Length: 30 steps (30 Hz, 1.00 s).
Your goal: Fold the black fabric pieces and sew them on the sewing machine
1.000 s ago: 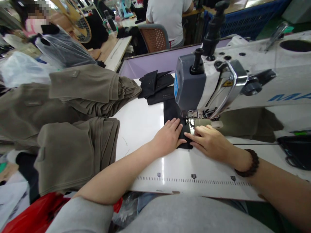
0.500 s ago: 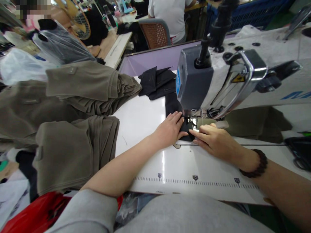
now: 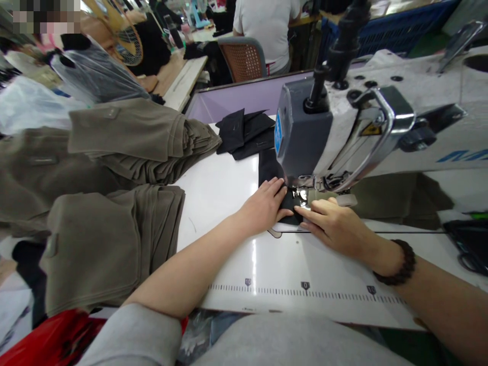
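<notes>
Under the needle end of a sewing machine [image 3: 305, 127] lies a piece of black fabric [image 3: 269, 165]. My left hand [image 3: 264, 206] rests flat on it, fingers stretched out, just left of the presser foot [image 3: 302, 196]. To the right of the foot, my right hand [image 3: 335, 223] lies low, its index finger extended to the edge of the black fabric and the other fingers partly bent. Olive fabric [image 3: 400, 198] runs beneath the machine arm behind my right hand. How the black and olive pieces meet under the foot is hidden.
Stacks of folded olive fabric pieces [image 3: 95, 244] cover the left side. More black pieces [image 3: 244, 132] lie behind the machine head. A ruler scale [image 3: 305, 291] runs along the white table's front edge. A person in a white shirt [image 3: 263, 30] sits beyond, by a brown chair [image 3: 244, 58].
The view has shifted slightly, so the scene sits a little lower. Both hands keep nearly the same place on the fabric beside the presser foot.
</notes>
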{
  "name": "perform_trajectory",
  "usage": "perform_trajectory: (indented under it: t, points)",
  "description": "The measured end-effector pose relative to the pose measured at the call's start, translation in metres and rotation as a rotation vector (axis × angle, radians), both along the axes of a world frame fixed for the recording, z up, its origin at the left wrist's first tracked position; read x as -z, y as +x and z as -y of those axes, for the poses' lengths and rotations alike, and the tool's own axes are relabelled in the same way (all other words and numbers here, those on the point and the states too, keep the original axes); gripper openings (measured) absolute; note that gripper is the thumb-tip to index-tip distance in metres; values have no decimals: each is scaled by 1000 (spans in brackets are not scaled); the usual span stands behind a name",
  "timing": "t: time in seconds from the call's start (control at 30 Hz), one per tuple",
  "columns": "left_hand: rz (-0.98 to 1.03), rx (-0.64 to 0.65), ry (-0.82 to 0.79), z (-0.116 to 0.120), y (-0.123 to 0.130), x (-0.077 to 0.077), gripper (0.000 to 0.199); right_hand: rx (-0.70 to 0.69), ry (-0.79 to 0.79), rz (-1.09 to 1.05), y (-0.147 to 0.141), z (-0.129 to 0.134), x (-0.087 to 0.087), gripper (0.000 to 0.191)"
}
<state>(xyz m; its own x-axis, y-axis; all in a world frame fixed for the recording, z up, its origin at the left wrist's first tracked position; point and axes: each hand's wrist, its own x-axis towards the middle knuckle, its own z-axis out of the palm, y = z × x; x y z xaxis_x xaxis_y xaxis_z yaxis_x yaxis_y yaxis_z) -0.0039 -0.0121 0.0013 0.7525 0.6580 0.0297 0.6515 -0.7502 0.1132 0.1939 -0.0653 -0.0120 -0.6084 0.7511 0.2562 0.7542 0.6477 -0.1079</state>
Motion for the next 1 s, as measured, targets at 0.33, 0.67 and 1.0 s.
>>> perform_trajectory:
  t: [0.33, 0.67, 1.0]
  points:
    - [10, 37, 49, -1, 0, -1, 51, -24, 18, -19, 2, 0, -1, 33]
    - [111, 289, 85, 20, -10, -3, 30, -137, 21, -41, 6, 3, -4, 32]
    - [93, 196, 28, -2, -2, -4, 22, 40, 76, 22, 0, -2, -1, 35]
